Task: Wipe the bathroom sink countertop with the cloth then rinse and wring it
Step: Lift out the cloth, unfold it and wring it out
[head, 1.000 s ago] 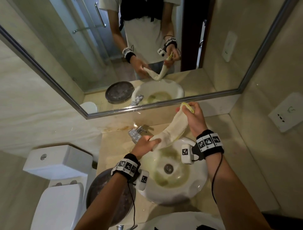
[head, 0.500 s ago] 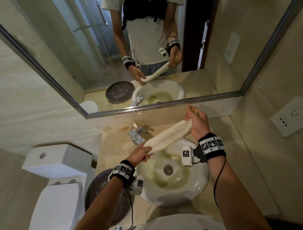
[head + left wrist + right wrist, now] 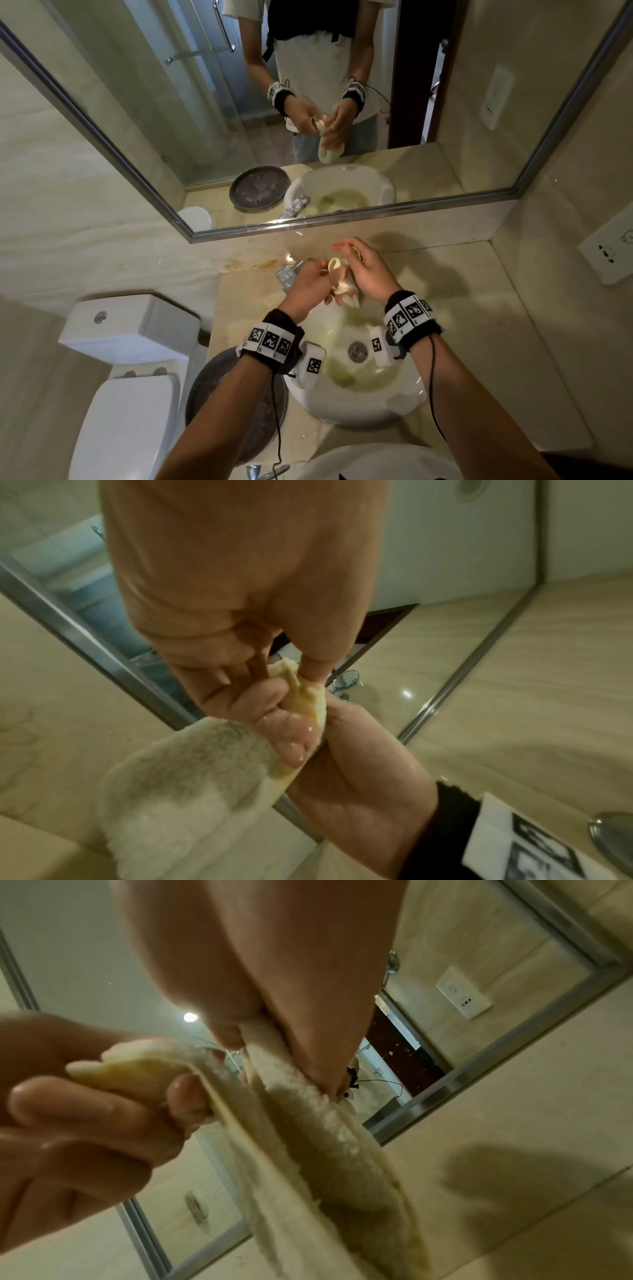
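Head view shows us the cloth [image 3: 337, 278] bunched between both hands, held above the back of the sink [image 3: 356, 404], near the tap [image 3: 287, 275]. Our left hand [image 3: 310, 287] has its fingers curled round one end of the cloth, and our right hand [image 3: 368, 274] pinches the other end between thumb and fingers. From the left wrist we see the cloth [image 3: 192, 791] hang down in a fluffy fold below the two hands [image 3: 240, 588], wet fingertips [image 3: 291, 739] pressed on its yellow edge. From the right wrist the cloth [image 3: 325, 1137] runs down from our right hand's pinch [image 3: 274, 974]. The sink sits on the countertop [image 3: 479, 308], toward its left edge, and a dark round basin [image 3: 239, 411] lies at the front left corner. Behind runs the mirror [image 3: 342, 102]; left of the countertop stands the toilet [image 3: 130, 377].
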